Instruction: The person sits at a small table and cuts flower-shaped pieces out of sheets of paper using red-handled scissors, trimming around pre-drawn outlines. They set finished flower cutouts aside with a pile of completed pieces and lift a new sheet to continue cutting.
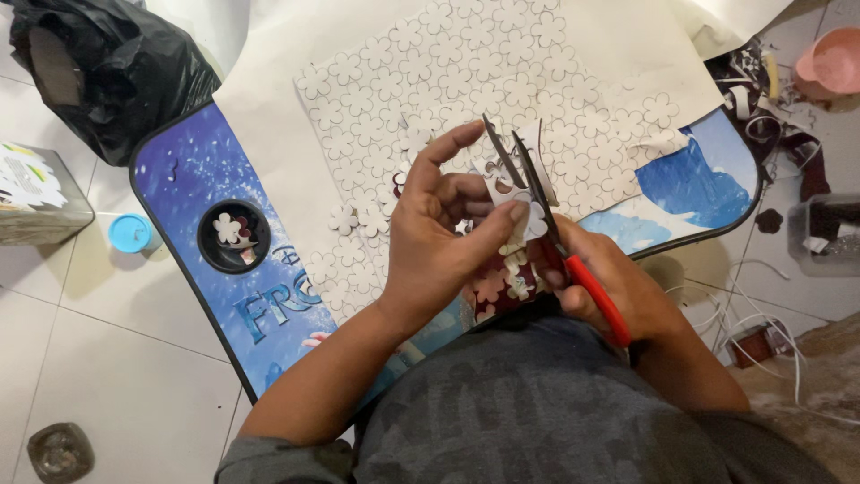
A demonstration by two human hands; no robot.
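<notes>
Red-handled scissors, blades parted around a white flower-shaped cutout.

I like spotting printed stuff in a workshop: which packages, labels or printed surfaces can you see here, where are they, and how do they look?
Printed box: far left on the floor, rectangular, pale top with colourful patches.
Small table: under the hands, blue and white printed picture with pale lettering, dark rim.
Black plastic bag: top left, crumpled, no label visible.
No screens or signs in view.

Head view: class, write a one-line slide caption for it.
Right hand works red-handled scissors around a white flower shape pinched by the left hand.
</notes>
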